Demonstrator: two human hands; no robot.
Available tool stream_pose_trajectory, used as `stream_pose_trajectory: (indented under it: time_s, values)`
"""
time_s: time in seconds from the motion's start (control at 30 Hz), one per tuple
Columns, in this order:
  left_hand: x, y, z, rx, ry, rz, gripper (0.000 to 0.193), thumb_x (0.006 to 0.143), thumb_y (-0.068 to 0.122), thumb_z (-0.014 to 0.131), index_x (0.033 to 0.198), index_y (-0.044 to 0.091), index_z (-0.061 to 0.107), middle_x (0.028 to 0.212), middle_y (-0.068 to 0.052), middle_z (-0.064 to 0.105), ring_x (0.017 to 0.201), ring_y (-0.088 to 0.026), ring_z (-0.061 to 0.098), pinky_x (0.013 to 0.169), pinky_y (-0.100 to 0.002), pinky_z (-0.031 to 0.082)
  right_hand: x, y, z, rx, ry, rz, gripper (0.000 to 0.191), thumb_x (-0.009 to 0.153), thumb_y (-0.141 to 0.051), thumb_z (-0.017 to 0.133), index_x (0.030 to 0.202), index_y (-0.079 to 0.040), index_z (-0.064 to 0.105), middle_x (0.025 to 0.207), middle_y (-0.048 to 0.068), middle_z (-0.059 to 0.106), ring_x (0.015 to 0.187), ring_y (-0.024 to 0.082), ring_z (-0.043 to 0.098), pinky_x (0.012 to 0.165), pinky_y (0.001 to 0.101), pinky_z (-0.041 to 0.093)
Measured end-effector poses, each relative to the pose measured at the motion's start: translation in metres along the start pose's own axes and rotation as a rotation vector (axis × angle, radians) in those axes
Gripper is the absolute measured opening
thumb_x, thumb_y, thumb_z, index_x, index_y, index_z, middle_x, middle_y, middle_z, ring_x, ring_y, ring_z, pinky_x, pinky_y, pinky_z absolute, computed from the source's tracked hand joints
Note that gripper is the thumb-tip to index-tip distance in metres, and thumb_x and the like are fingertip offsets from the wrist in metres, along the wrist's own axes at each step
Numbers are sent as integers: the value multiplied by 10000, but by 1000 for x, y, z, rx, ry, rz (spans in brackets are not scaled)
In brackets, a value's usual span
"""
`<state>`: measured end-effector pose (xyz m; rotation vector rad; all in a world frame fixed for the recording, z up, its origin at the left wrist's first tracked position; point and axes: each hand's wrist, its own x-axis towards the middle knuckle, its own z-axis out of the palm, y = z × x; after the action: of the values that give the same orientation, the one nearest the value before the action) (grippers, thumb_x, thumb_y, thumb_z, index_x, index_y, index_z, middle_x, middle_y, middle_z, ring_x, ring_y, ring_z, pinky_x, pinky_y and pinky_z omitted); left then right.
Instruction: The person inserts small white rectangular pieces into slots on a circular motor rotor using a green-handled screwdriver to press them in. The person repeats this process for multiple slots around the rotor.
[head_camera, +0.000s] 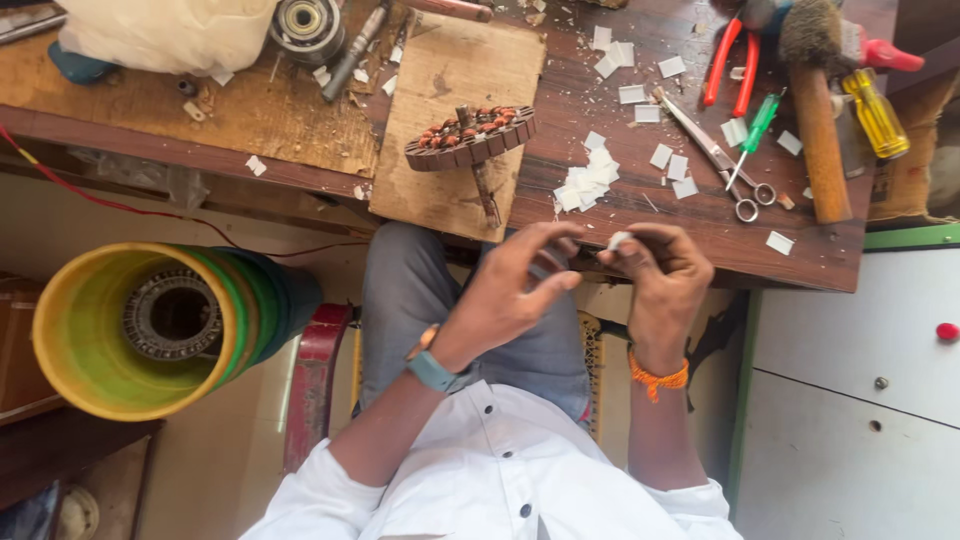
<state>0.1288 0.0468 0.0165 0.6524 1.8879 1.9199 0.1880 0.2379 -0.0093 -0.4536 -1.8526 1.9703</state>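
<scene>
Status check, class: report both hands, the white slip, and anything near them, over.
Left hand and right hand together pinch small white slip at bench edge. Slip pile and wound stator just beyond. Nothing blocking.

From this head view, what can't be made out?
- White slip: mostly hidden by the right hand fingertips; shape unclear.
- Left hand: whether it touches the slip, unclear.
- Red pliers: jaws cut off by the top edge.
- Yellow drum: inner part too dim.

White buttoned shirt (500, 470) with rolled sleeves, grey trousers (420, 290), teal watch (432, 371) on left wrist, orange thread band (657, 379) on right wrist
</scene>
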Motion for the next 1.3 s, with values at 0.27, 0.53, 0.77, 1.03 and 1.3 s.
stream_pose_trajectory:
  time_s: [0.27,0.53,0.77,1.03,1.3]
  values:
    - [2,-26,17,2,91,-3,140,971,80,725,1105,58,691,1047,-47,688,909,-110,700,735,-284,580,-13,3,15,-70,-117,-118,178,1020,-116,709,1017,1,575,886,79,707,808,132,727,730,267,629]
    - [6,-37,26,-535,16,-54,242,943,115,709,1173,86,639,1107,26,687,939,-39,649,722,-216,575,-13,6,12,284,-192,-161,248,1028,-238,775,1062,-61,606,1448,121,520,1293,186,586,1054,325,572]
    - [1,-33,19,-199,102,55,87,968,76,764,1036,28,736,948,-10,702,804,-38,609,698,-204,496,-20,8,19,156,-193,-160,186,971,-94,792,1075,-33,651,1287,104,631,1125,164,641,973,285,574]
    - [-2,-16,-9,-19,56,-14,115,922,81,752,1026,35,764,863,-11,771,641,-22,656,550,-202,514,-14,-15,20,-542,-276,-561,156,887,136,743,995,25,719,1001,143,756,893,200,757,769,273,615]
    - [-12,-12,-7,-256,85,-160,175,979,171,717,1062,20,746,900,-22,735,709,-28,659,554,-213,605,-2,-33,26,-563,-411,-776,223,831,119,800,948,9,645,963,144,739,869,227,744,733,305,598]
